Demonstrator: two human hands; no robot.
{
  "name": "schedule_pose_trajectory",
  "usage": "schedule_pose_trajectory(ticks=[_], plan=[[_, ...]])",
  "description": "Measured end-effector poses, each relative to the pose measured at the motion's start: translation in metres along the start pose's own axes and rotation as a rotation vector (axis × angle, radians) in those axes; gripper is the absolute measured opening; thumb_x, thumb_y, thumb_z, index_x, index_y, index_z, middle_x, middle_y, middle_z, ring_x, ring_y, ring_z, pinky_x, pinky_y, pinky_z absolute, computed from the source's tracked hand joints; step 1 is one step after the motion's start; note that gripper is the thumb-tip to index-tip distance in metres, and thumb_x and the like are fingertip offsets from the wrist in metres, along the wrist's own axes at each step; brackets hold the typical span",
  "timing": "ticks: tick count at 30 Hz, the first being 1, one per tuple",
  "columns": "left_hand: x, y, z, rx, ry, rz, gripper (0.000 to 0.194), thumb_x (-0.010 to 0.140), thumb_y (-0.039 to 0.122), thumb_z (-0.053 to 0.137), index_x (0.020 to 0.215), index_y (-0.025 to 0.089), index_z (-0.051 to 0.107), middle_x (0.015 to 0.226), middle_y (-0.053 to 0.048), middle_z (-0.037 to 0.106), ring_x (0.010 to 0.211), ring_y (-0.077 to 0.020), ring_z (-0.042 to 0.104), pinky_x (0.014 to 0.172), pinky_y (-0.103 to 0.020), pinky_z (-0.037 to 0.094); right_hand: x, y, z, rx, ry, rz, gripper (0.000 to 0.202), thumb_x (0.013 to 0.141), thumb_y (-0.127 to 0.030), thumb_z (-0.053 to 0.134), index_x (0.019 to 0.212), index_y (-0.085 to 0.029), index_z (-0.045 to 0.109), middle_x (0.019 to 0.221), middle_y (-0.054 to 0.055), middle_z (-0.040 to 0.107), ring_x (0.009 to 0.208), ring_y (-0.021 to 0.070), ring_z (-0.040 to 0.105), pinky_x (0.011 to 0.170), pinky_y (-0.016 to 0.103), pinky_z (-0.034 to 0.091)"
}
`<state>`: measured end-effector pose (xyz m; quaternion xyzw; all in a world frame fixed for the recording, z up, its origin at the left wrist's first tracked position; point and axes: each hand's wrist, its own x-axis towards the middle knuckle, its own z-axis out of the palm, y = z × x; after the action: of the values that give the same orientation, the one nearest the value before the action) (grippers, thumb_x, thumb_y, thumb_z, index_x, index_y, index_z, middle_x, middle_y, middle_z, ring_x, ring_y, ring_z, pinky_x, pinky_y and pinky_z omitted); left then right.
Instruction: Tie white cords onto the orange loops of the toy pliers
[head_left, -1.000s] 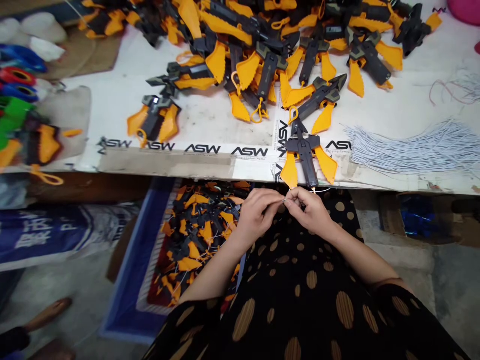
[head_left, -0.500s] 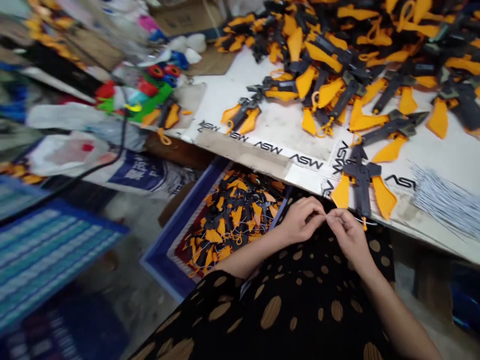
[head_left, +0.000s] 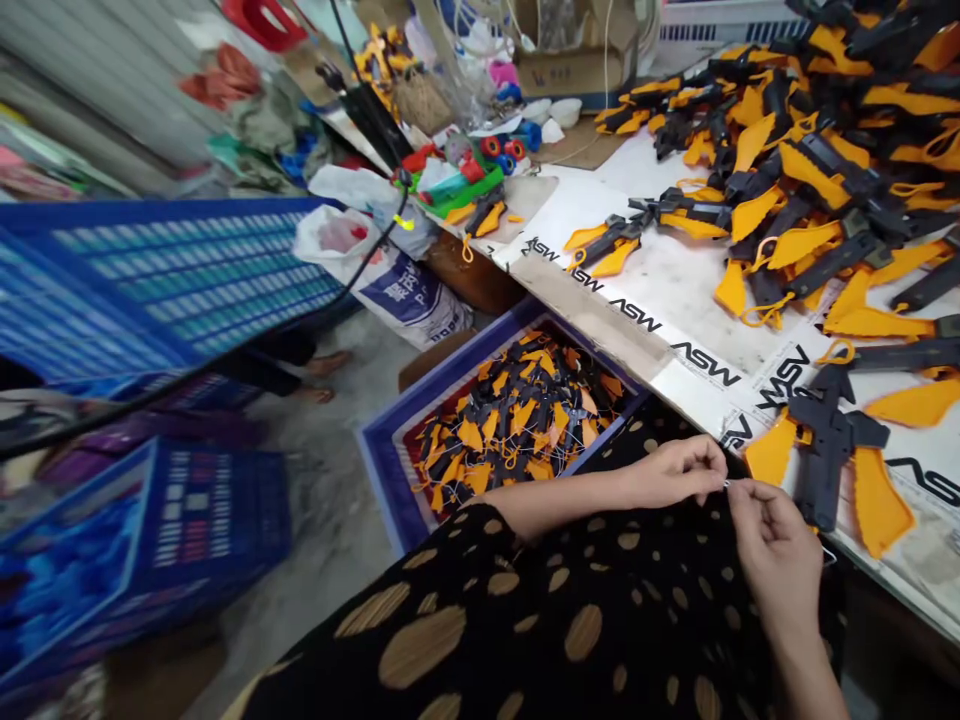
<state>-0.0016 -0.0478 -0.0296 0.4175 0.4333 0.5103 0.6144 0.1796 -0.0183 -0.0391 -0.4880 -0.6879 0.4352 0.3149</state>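
Head camera view: I see the bare left hand (head_left: 694,467) and the bare right hand (head_left: 776,530) meeting over a black dress with tan ovals (head_left: 585,632), thumbs and forefingers closed in a pinch. Between them shows a speck of thin white cord (head_left: 726,485); its finer detail is too small for me to tell. Just beside the right hand, at the edge of a white-covered worktable (head_left: 694,290), lies a black cross-shaped plastic piece with two orange fins (head_left: 820,465); I cannot tell whether hand and piece touch. Farther back, I see a heap of similar black-and-orange pieces (head_left: 795,180) across the table. Near the left forearm, below table level, a blue plastic crate (head_left: 384,465) holds more such pieces, white strings among them. A white sack with blue print (head_left: 412,290) stands beyond, near a co-worker's bare feet (head_left: 326,365).
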Motion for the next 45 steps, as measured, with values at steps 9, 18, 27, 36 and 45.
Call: schedule_pose_trajectory(ticks=[9, 18, 27, 36, 45], plan=[[-0.014, -0.007, -0.002, 0.456, 0.072, 0.232, 0.017, 0.098, 0.033, 0.052, 0.1, 0.017, 0.056, 0.092, -0.004, 0.061, 0.077, -0.0127, 0.059, 0.07, -0.026, 0.048, -0.004, -0.012, 0.003, 0.033, -0.036, -0.015, 0.027, 0.094, -0.046, 0.058, 0.09, -0.02, 0.065, 0.076, 0.0, 0.065, 0.065, 0.0133, 0.058, 0.063, 0.024, 0.046], [-0.006, -0.009, -0.026, 1.322, 0.0, 0.789, 0.017, 0.101, 0.02, 0.048, 0.099, 0.021, 0.065, 0.096, -0.004, 0.074, 0.085, -0.0158, 0.065, 0.079, -0.033, 0.042, -0.004, -0.024, 0.006, 0.077, -0.128, -0.007, 0.028, 0.097, -0.046, 0.052, 0.089, -0.02, 0.061, 0.074, 0.001, 0.064, 0.065, 0.0142, 0.057, 0.063, 0.025, 0.045], [-0.015, 0.01, -0.035, 1.198, -0.094, 0.538, 0.025, 0.102, 0.035, 0.05, 0.094, 0.021, 0.068, 0.089, -0.003, 0.076, 0.08, -0.0145, 0.065, 0.084, -0.033, 0.039, -0.008, -0.006, -0.017, -0.21, -0.123, -0.128, 0.038, 0.096, -0.056, 0.053, 0.088, -0.021, 0.065, 0.068, 0.0, 0.064, 0.055, 0.0142, 0.056, 0.055, 0.024, 0.043], [-0.015, 0.01, -0.024, 1.01, -0.124, 0.304, 0.021, 0.1, 0.036, 0.055, 0.091, 0.022, 0.068, 0.088, -0.001, 0.076, 0.085, -0.015, 0.068, 0.093, -0.029, 0.043, -0.012, 0.009, -0.021, -0.221, -0.059, -0.198, 0.038, 0.095, -0.058, 0.054, 0.091, -0.022, 0.067, 0.084, 0.005, 0.074, 0.071, 0.02, 0.068, 0.062, 0.027, 0.049], [0.021, 0.044, -0.007, 1.187, 0.049, 0.392, 0.029, 0.103, 0.042, 0.048, 0.109, 0.02, 0.066, 0.112, -0.008, 0.073, 0.107, -0.0192, 0.065, 0.099, -0.033, 0.04, -0.029, 0.023, -0.085, -0.508, 0.316, -0.171, 0.046, 0.093, -0.046, 0.046, 0.123, -0.018, 0.068, 0.124, 0.016, 0.068, 0.103, 0.0354, 0.065, 0.083, 0.049, 0.049]])
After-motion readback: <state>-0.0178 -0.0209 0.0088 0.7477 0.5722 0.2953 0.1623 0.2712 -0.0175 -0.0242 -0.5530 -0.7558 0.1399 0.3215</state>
